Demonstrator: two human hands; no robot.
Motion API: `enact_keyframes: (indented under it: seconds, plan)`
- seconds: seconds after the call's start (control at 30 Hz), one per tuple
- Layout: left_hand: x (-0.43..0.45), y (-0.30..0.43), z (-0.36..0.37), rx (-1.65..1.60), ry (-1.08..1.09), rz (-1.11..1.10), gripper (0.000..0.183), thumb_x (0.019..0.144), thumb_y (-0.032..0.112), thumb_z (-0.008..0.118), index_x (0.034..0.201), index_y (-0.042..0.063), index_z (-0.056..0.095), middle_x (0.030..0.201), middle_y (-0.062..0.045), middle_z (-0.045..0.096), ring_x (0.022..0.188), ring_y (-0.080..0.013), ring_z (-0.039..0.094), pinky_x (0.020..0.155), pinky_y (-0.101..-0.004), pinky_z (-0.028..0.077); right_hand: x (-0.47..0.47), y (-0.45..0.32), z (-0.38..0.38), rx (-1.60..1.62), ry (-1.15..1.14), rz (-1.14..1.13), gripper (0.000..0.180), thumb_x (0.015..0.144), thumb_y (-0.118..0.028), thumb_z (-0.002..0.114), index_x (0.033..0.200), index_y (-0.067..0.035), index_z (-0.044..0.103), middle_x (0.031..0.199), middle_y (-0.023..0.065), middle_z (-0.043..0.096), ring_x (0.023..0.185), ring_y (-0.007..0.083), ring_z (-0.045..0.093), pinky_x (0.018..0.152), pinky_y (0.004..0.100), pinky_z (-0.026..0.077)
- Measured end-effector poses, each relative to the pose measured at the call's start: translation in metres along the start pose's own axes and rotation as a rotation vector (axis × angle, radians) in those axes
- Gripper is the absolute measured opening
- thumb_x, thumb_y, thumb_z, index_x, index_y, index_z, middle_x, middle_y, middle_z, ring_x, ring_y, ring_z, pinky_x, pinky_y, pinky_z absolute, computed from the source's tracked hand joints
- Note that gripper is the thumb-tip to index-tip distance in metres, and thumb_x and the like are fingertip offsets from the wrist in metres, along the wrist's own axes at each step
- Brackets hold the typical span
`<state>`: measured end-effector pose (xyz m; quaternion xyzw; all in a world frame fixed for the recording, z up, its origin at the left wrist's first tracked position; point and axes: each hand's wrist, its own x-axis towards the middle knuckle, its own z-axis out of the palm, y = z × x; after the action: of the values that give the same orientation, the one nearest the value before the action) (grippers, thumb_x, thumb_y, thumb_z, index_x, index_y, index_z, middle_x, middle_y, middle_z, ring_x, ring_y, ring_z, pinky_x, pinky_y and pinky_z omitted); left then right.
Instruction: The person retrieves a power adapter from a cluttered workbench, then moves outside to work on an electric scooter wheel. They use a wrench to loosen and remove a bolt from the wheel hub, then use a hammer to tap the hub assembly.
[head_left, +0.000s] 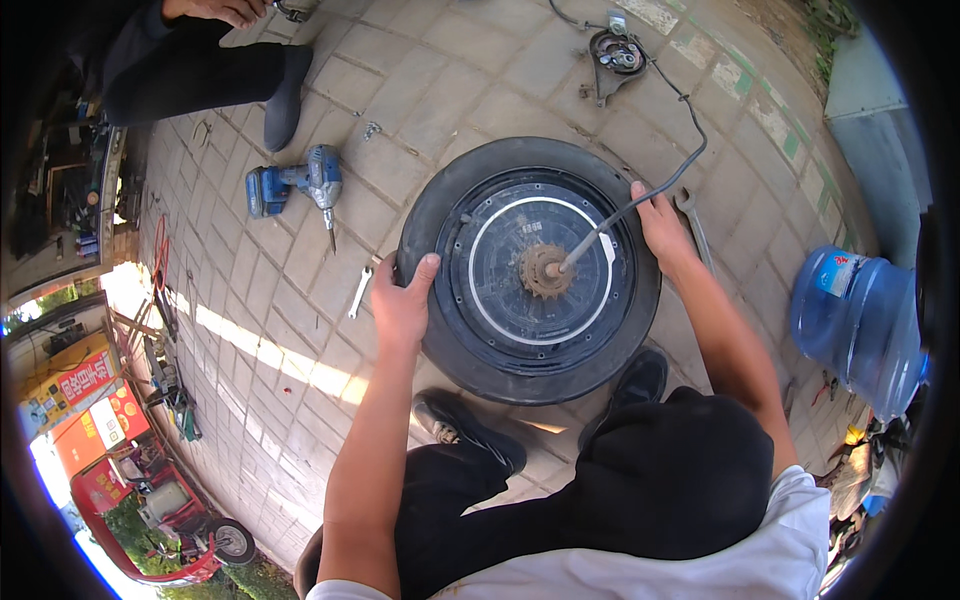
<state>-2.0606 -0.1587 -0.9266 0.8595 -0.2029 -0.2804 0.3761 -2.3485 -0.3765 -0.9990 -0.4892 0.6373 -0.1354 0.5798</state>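
Note:
Before me is a hub motor wheel (491, 277) with a black tyre (525, 154), its hub face turned up towards me. A rusty sprocket (546, 271) sits around the axle at its centre, and a thick black cable (641, 196) runs out from there. My left hand (401, 307) grips the tyre's left side, thumb on top and fingers hidden beyond the rim. On the opposite side, my right hand (658, 225) holds the tyre's edge close to the cable. Both of my shoes are at the tyre's near edge.
A blue cordless impact driver (319, 176) and a small spanner (360, 292) lie on the paving at left. Beside my right forearm is a larger open-end spanner (694, 217). Farther off are a brake assembly (616, 56), a water bottle (855, 322) and another person's leg (202, 82).

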Motion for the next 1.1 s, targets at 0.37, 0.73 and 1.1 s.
enact_keyframes:
  seconds: [0.37, 0.73, 1.1]
  plan:
    - [-0.027, -0.040, -0.007, -0.202, 0.079, -0.316, 0.077, 0.087, 0.063, 0.058, 0.107, -0.011, 0.060, 0.092, -0.015, 0.065, 0.091, -0.0226, 0.059, 0.086, -0.0346, 0.046, -0.047, -0.015, 0.008, -0.033, 0.011, -0.271, 0.057, 0.097, -0.053, 0.049, 0.102, 0.003, 0.060, 0.081, 0.0030, 0.052, 0.080, 0.0131, 0.045, 0.076, 0.0267, 0.040]
    - [0.003, -0.030, -0.002, -0.174, 0.066, -0.373, 0.088, 0.083, 0.069, 0.059, 0.112, -0.015, 0.059, 0.099, -0.021, 0.065, 0.094, -0.0271, 0.060, 0.087, -0.0377, 0.047, -0.031, -0.037, 0.010, -0.184, 0.004, -0.265, 0.074, 0.093, -0.061, 0.048, 0.108, 0.010, 0.061, 0.098, 0.0188, 0.065, 0.094, 0.0238, 0.058, 0.087, 0.0337, 0.044]
    - [-0.001, -0.016, -0.024, -0.215, -0.008, -0.364, 0.089, 0.083, 0.069, 0.058, 0.109, -0.016, 0.060, 0.097, -0.022, 0.065, 0.093, -0.0260, 0.062, 0.082, -0.0384, 0.049, -0.035, -0.040, 0.001, -0.179, -0.037, -0.227, 0.072, 0.094, -0.061, 0.045, 0.108, 0.008, 0.061, 0.094, 0.0169, 0.064, 0.092, 0.0237, 0.058, 0.086, 0.0339, 0.044]
